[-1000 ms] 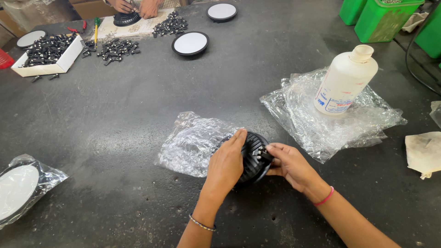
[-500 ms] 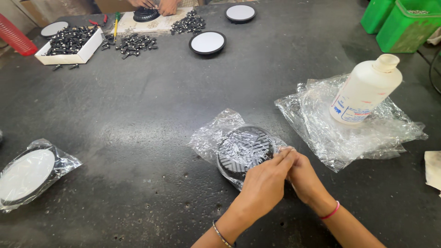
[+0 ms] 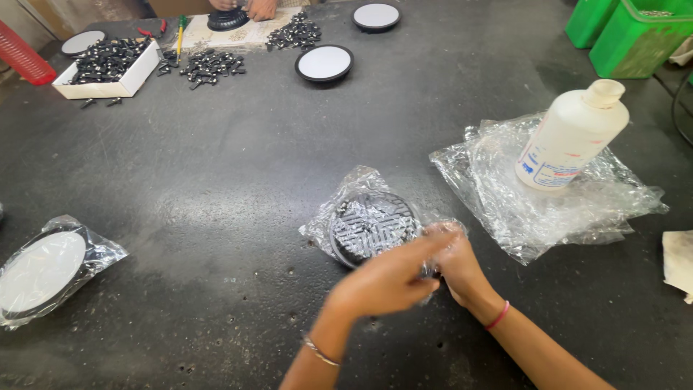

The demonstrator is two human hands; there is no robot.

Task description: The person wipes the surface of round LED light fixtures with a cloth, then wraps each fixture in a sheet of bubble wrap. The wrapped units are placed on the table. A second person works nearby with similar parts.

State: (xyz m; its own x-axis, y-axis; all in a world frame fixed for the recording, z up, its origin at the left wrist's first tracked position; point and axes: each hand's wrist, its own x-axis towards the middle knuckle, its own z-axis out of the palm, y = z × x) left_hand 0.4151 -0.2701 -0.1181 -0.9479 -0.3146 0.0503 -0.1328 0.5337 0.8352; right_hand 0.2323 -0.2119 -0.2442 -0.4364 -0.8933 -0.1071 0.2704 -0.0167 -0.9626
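Note:
A round black disc with a ribbed face (image 3: pixel 373 225) lies inside a clear plastic bag (image 3: pixel 346 195) on the dark table. My left hand (image 3: pixel 386 282) and my right hand (image 3: pixel 455 261) meet at the bag's open end by the disc's near right rim. Both pinch the plastic there, and my left hand partly covers my right. A thin bracelet is on my left wrist and a red band on my right.
A white plastic bottle (image 3: pixel 570 137) stands on crumpled clear plastic (image 3: pixel 527 217) at right. A bagged white-faced disc (image 3: pixel 43 271) lies at left. Far back are two white-faced discs (image 3: pixel 324 63), a white box of small black parts (image 3: pixel 108 65), loose parts, another person's hands (image 3: pixel 245 9), green bins (image 3: pixel 635 36).
The disc went from under my hands into the clear bag. My hands slid from its top to the bag's near right end. The view shifted, so everything sits further right.

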